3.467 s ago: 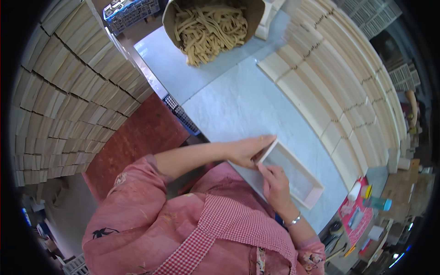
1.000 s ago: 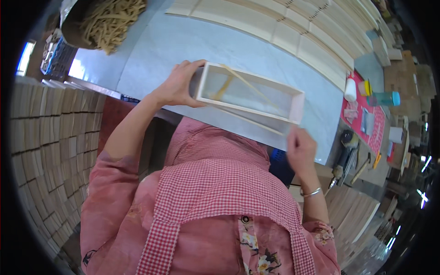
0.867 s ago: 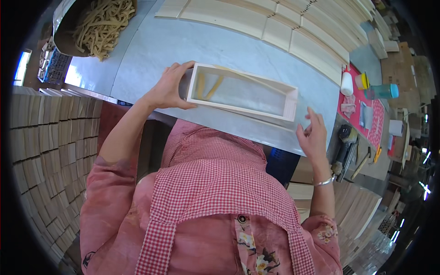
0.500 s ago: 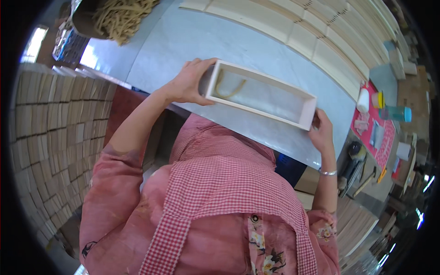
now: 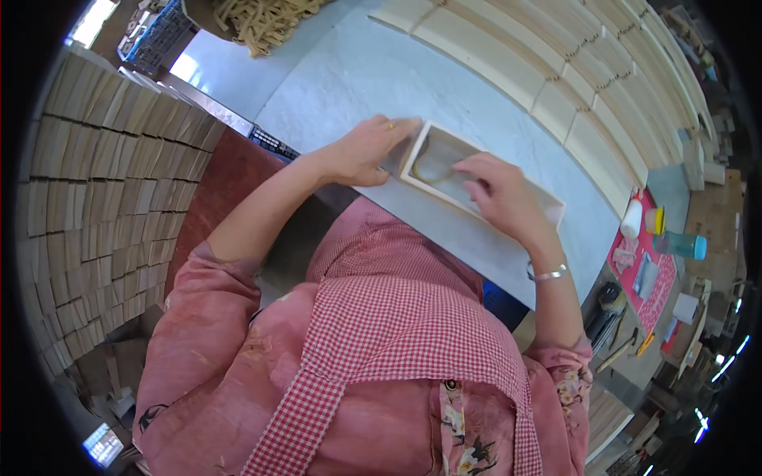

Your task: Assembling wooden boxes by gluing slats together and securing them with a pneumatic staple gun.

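Note:
A long, narrow pale wooden box frame (image 5: 452, 203) lies on the grey-white table near its front edge. Inside its left end rests a thin tan loop (image 5: 421, 170), which looks like a rubber band. My left hand (image 5: 363, 152) is at the frame's left end, its fingers and thumb spread apart; whether the fingertips touch the wood I cannot tell. Over the middle of the frame is my right hand (image 5: 498, 189), thumb and fingers apart and pointing left toward the loop. It holds nothing that I can see, and it hides part of the frame's long sides.
Rows of pale wooden boards (image 5: 492, 55) line the table's far side. A container of tan bands (image 5: 262, 22) stands at the far left. Stacked wood pieces (image 5: 119, 190) rise on my left. Bottles (image 5: 681, 244) and a pink cloth (image 5: 647, 282) lie at the right.
My right hand has let go of the frame's right end and moved left over its middle. The frame appears shifted rightward in the view, and my left hand's grip on its left end has loosened.

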`<state>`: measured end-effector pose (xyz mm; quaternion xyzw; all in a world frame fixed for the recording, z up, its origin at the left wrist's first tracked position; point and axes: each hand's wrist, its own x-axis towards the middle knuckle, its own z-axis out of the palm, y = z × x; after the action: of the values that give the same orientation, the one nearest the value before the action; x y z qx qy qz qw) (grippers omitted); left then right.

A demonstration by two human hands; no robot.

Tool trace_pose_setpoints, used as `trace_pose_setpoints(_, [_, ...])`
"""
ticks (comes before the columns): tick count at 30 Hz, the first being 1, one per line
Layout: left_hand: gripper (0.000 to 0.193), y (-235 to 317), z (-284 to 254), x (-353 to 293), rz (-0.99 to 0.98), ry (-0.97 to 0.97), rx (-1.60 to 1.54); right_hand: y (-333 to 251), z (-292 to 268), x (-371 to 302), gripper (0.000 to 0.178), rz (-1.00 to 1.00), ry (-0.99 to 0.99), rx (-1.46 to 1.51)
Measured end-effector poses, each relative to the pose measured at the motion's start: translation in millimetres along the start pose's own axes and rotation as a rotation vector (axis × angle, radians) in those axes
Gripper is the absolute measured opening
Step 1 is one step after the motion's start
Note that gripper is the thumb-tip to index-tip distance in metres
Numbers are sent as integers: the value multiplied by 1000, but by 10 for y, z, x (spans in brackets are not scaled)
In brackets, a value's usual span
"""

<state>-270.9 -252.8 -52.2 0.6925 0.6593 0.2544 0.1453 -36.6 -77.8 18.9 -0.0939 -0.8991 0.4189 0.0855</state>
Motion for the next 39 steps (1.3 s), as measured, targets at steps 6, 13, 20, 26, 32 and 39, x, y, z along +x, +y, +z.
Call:
trace_pose_setpoints(6, [24,380,86,-72,-616,41,-784,401,142,339,7,-137,-414,-289])
trace_pose_setpoints(13, [10,384,215,-113,-669,18,-877,-538,-537,594,4,125,-583,-414])
trace_pose_setpoints(20, [7,344,509,-34,-459,215,-257,-756,-168,2048,8,-381,238,-264])
trace_pose_setpoints(26, [24,355,237,-174,-512,227,-628,-519,-334,1257,13,-104,332,-269])
trace_pose_setpoints(32, [27,436,184,-283,-492,169,-1060,265,-661,-718,16,407,688,-335])
trace_pose_setpoints(39, [29,460,-15,-139,-590,20,-1138,344,-245,-1850,20,795,746,232])
